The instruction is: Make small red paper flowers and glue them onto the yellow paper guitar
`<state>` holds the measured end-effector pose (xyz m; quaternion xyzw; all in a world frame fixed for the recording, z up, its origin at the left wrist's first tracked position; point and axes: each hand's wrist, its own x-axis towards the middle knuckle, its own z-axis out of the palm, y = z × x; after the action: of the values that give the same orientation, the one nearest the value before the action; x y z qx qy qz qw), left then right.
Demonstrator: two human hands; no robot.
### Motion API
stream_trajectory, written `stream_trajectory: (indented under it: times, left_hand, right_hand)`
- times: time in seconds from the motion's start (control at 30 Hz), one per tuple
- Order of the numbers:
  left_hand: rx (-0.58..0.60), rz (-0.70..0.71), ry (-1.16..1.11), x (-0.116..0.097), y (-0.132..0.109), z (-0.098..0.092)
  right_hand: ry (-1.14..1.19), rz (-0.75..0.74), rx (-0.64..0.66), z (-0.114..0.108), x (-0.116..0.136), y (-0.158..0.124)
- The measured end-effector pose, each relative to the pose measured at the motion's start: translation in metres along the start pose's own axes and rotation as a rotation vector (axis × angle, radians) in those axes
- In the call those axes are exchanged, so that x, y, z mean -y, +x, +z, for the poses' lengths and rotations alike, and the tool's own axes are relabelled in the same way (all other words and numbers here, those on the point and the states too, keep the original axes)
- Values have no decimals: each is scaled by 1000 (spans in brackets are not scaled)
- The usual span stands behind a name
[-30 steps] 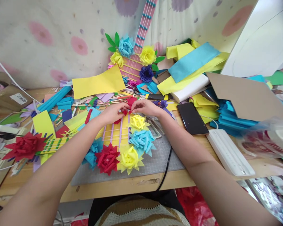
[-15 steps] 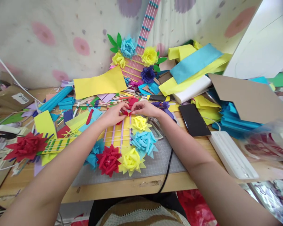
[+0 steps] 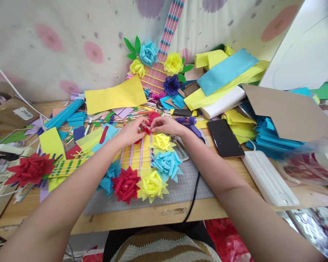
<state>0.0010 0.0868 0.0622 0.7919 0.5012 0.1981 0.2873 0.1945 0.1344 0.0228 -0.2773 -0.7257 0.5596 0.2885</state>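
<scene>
Both hands meet over the far side of a yellow paper guitar [image 3: 136,157], pinching a small piece of red paper [image 3: 147,130]. My left hand [image 3: 133,131] grips it from the left with closed fingers. From the right, my right hand [image 3: 166,125] has its thumb and fingertips closed at the same red piece. Around the guitar's body sit a red paper flower [image 3: 126,185], a blue flower [image 3: 167,163] and yellow flowers [image 3: 152,185]. Another red flower [image 3: 30,169] lies at the neck's end. More red paper [image 3: 154,117] shows behind the fingers.
A purple glue gun [image 3: 188,123] and scissors [image 3: 180,148] lie right of the hands. Further right are a black phone [image 3: 225,138] and a white power strip [image 3: 270,178]. A pink paper guitar [image 3: 168,40] leans at the back. Paper scraps and sticks cover the table's far side.
The fingers have shifted slightly on the small red piece, which now shows a little more bunched between them. The rest stays in place.
</scene>
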Motion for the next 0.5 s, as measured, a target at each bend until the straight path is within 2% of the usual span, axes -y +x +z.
stream_trajectory:
  times: [0.5]
  left_hand:
    - [-13,-31,-70,1,1,1]
  right_hand:
    - [-92,-72,15,1,1,-2]
